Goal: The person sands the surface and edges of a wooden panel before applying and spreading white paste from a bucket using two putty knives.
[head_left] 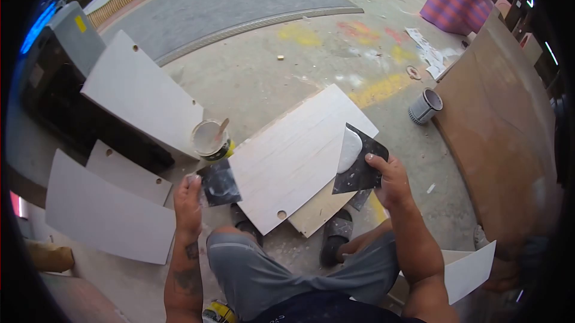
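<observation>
My left hand (189,203) grips a black putty spreader (221,183) smeared with white, held just off the left edge of a pale board. In my right hand (390,178) is a larger black spreader (362,167), with a thick lump of white filler (350,147) on its face. Between and below both hands lies the white-streaked board (299,149), which has a round hole near its front corner. Under it, a second, tan board (320,206) sticks out at the front right. Beyond my left hand stands an open tub of white filler (207,137) with a wooden stick in it.
White panels with holes (141,92) lean at the left, and another white panel (111,209) stands in front. An open grey can (425,106) sits beside a large brown board (503,125) at the right. My sandalled feet (336,236) flank the boards.
</observation>
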`<action>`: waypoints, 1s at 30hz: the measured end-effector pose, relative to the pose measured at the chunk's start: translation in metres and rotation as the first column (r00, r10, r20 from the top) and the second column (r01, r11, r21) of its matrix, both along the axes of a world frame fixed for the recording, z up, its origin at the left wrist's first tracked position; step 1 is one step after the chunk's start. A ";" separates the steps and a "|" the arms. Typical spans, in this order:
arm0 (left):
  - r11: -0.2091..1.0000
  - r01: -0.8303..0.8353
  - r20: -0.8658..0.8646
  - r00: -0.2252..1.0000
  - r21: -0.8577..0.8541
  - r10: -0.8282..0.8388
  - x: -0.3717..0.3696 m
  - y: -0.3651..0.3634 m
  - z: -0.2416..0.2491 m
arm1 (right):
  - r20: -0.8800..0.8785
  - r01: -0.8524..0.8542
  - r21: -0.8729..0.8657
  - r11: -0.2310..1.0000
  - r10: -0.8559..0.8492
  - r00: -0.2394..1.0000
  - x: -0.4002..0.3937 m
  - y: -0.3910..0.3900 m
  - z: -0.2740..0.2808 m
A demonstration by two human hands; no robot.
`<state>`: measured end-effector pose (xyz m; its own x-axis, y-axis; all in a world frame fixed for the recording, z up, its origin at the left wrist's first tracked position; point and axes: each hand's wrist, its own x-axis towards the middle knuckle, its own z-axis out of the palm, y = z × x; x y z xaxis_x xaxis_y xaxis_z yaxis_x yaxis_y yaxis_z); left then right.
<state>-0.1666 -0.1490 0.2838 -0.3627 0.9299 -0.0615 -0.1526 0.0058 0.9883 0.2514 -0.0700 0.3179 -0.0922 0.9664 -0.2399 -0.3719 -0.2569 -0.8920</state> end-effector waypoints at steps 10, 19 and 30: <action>0.980 0.017 -0.244 0.967 -0.199 -0.067 -0.018 0.059 -0.177 | 0.999 -0.287 -0.025 0.958 0.031 0.017 -0.020 0.250 -0.088; 0.771 0.504 -0.019 0.832 -0.389 -0.554 -0.003 0.113 -0.197 | 0.902 -0.278 -0.015 0.960 -0.107 -0.419 -0.012 0.350 -0.216; 0.737 0.494 0.081 0.851 -0.461 -0.519 -0.006 0.128 -0.217 | 0.883 -0.436 0.057 0.898 -0.249 -0.399 -0.008 0.315 -0.287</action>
<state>-0.1728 -0.0206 0.0668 0.1394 0.8474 -0.5123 0.0503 0.5106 0.8583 0.2431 0.2450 0.0308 -0.1914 0.9778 0.0853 0.9799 0.1854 0.0735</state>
